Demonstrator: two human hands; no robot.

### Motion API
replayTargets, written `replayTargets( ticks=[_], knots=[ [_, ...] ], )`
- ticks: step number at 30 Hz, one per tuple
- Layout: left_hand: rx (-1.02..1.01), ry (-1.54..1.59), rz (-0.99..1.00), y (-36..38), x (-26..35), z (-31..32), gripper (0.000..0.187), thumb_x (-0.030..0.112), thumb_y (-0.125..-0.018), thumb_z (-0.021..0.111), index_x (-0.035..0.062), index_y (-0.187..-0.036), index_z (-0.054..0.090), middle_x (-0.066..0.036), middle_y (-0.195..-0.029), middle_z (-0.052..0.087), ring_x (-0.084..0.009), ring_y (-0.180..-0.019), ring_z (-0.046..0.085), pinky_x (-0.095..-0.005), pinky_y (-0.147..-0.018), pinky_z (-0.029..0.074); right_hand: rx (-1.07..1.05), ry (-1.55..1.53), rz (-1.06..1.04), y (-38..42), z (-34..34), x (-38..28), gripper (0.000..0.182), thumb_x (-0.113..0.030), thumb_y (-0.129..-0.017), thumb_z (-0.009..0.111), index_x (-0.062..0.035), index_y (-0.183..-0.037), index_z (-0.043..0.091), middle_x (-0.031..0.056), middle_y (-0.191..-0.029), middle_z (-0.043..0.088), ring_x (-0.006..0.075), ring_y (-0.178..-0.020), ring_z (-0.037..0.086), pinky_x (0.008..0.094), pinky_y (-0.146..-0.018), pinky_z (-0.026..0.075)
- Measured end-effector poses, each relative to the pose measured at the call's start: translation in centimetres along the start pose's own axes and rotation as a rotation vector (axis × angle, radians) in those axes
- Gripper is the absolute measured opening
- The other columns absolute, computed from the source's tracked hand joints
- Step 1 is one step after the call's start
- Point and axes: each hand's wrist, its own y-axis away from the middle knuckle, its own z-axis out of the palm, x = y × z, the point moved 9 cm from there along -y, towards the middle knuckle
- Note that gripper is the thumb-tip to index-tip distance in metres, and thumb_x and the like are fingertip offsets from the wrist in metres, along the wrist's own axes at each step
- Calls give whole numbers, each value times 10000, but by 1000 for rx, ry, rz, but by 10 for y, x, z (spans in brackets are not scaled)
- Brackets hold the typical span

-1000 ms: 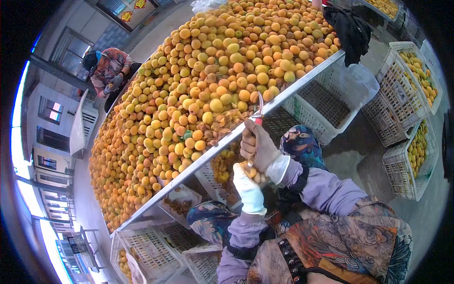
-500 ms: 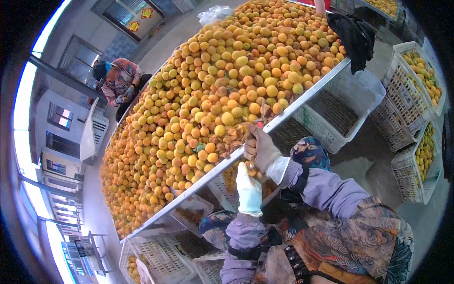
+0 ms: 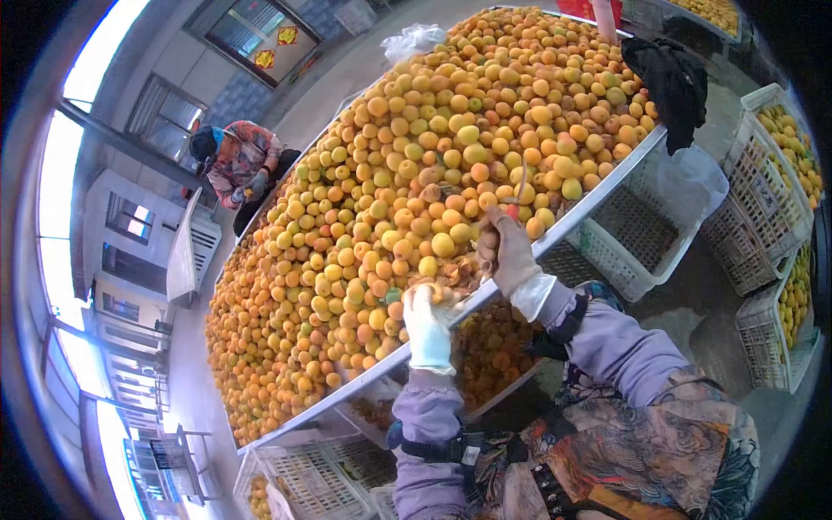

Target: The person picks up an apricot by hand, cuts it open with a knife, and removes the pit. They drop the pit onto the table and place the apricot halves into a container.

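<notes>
A large heap of apricots (image 3: 373,199) fills a metal-edged table. My left hand (image 3: 428,322), in a white glove, is over the table's near edge with its fingers curled on an orange apricot (image 3: 433,292), partly hidden and blurred. To its right, my right hand (image 3: 513,253), in a brownish glove, is closed on a small knife (image 3: 523,180). The thin blade points up and away, and a bit of red handle shows by the fingers. Brown apricot scraps (image 3: 459,270) lie between my hands at the rim (image 3: 555,232).
Below the rim, a crate (image 3: 490,355) holds orange fruit pieces. A white crate (image 3: 620,251) stands to the right, near stacked crates of fruit (image 3: 776,165). Black cloth (image 3: 672,82) hangs over the far right corner. Another person (image 3: 238,165) sits across the table.
My hands have separated from together below the rim. The left has moved left and up over the edge; the right has shifted right with the knife. The view has shifted slightly.
</notes>
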Motion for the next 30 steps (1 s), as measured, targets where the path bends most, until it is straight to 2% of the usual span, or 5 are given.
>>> replayTargets(
  ticks=[7,11,16,21,30],
  knots=[
    [276,-618,286,-48,27,-46,187,197,-874,544,31,-944,495,-49,-740,541,-115,-547,517,-242,-443,440,7,-35,37,-13,-30,-5,285,-329,-846,608,-105,-713,492,-20,-473,383,132,-335,350,283,-326,273],
    [429,-550,180,-43,38,-45,197,163,-853,577,28,-972,499,-42,-718,543,-92,-522,493,-223,-429,412,-21,-30,48,-4,-27,-18,261,-303,-860,581,-101,-719,497,-11,-456,402,129,-327,369,278,-311,279],
    [134,-1049,384,-7,43,-5,160,177,-829,591,32,-883,551,-82,-749,583,-205,-609,556,-323,-587,464,-47,96,25,2,-32,-30,250,-298,-861,577,-90,-738,511,-14,-454,416,119,-319,374,265,-306,290],
    [-143,-1554,181,48,19,34,356,306,-778,657,58,-1014,560,-113,-873,630,-288,-754,613,-362,-685,481,-115,189,67,2,-33,-29,214,-272,-854,585,-74,-810,518,-5,-469,441,116,-316,382,261,-285,289],
    [16,-1510,718,-43,47,52,396,198,-762,660,33,-1109,564,-136,-1024,622,-261,-907,610,-333,-808,474,-208,684,-123,6,-26,-22,267,-256,-866,585,-22,-984,531,8,-754,536,66,-676,472,217,-606,413]
  ],
)
